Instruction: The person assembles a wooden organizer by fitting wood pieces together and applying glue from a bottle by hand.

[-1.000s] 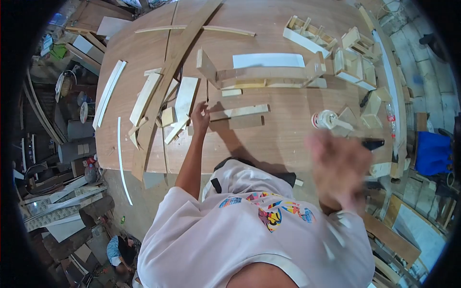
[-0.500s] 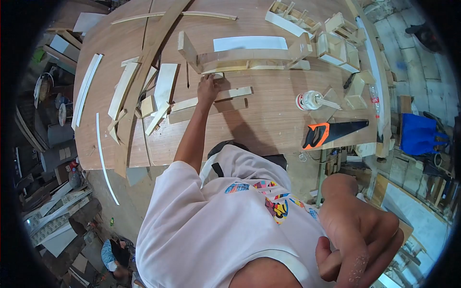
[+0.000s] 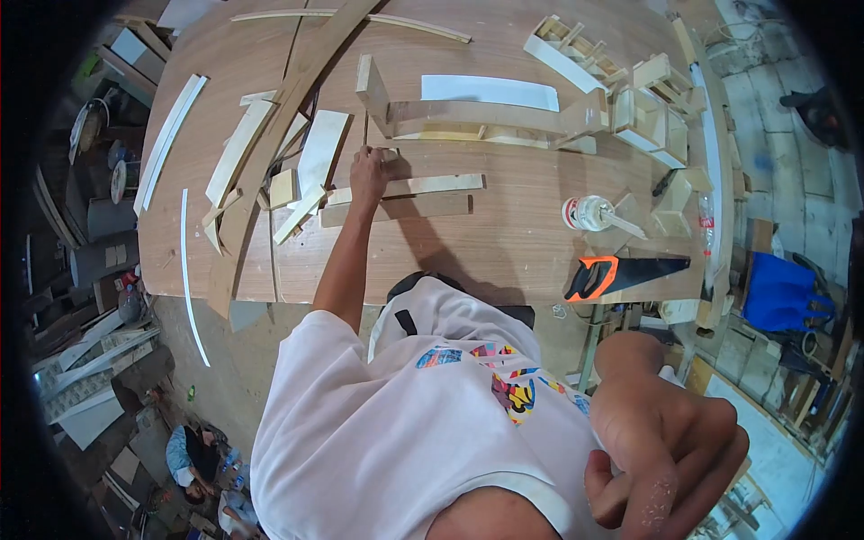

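Note:
My left hand (image 3: 368,173) is over the table with its fingers closed. A small pale wood block (image 3: 390,155) shows at its right side, apparently in its grip. A thin dark rod (image 3: 365,130) lies just beyond the fingertips. Under my wrist runs a pale wood strip (image 3: 432,186). Farther back is a wooden frame (image 3: 504,119) with an upright left end board (image 3: 372,88). Close to the camera, at the lower right, I see my right hand (image 3: 666,436) raised with curled fingers; whatever they hold, if anything, is hidden.
An open glue jar (image 3: 585,213) and an orange-handled saw (image 3: 621,274) are at the table's right. Small wooden boxes (image 3: 643,117) stand at the back right. Long boards (image 3: 288,112) cross the left side. Two people (image 3: 191,459) are on the floor at lower left.
My left hand has moved left and slightly nearer me, towards the thin dark rod, and the small wood block has moved with it. The view has shifted slightly. My right hand stays curled.

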The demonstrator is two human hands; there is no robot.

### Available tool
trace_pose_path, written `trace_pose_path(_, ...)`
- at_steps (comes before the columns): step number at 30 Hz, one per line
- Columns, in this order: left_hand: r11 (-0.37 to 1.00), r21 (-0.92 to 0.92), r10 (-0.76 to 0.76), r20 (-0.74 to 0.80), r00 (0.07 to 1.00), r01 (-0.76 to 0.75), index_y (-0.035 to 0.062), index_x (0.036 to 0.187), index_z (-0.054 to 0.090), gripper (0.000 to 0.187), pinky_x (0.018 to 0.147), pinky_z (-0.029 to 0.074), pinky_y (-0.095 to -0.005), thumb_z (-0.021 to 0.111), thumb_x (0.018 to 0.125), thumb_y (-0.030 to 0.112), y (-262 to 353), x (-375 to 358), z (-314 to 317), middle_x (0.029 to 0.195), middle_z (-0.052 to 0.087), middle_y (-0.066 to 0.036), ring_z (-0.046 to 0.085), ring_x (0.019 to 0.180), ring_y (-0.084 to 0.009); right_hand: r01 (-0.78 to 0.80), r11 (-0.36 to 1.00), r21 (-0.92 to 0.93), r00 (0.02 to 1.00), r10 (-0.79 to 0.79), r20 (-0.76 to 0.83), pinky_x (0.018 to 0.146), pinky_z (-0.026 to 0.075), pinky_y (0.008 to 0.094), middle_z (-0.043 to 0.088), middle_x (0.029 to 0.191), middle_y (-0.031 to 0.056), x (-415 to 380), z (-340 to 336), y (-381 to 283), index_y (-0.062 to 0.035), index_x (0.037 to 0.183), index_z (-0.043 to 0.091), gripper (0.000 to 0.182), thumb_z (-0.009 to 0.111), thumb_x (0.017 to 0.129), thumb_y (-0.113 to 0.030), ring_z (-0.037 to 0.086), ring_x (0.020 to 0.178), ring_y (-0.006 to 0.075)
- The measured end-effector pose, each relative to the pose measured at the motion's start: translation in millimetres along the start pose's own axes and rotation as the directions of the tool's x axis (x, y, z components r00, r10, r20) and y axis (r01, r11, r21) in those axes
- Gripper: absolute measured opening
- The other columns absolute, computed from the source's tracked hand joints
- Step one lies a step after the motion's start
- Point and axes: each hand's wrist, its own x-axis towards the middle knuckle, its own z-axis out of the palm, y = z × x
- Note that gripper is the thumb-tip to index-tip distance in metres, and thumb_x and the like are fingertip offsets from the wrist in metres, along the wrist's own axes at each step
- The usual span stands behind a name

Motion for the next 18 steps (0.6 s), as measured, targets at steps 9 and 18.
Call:
trace_pose_path(9, 0.986, -0.105, -0.146, -0.156, 0.977, 0.130, 0.0032, 0.103, 0.059, 0.031, 0.080, 0.045, -0.0428, 0.059, 0.072, 0.010, -44, 15, -13, 0.103, 0.054, -0.018, 0.053, 0.096, -0.0348, -0.085, 0.978, -0.190, 0.996, 0.081, -0.029, 0.077, 0.049, 0.0207, 0.038, 0.039, 0.0035, -1, -13, -1, -0.0097, 0.039, 0.031, 0.041, 0.043, 0.068, 0.018, 0.059, 0.053, 0.0115)
trace_pose_path(18, 0.904, 0.099, -0.419, 0.020, 0.908, 0.415, 0.0027, 0.122, 0.043, 0.074, 0.091, 0.041, -0.0449, 0.077, 0.063, 0.032, -108, 39, -47, 0.119, 0.047, -0.020, 0.048, 0.111, -0.0378, -0.369, 0.924, -0.095, 0.792, 0.260, -0.552, 0.051, 0.041, 0.0271, 0.043, 0.039, 0.0063, -22, -19, -3, -0.0057, 0.038, 0.040, 0.031, 0.051, 0.065, 0.005, 0.039, 0.034, 0.0141)
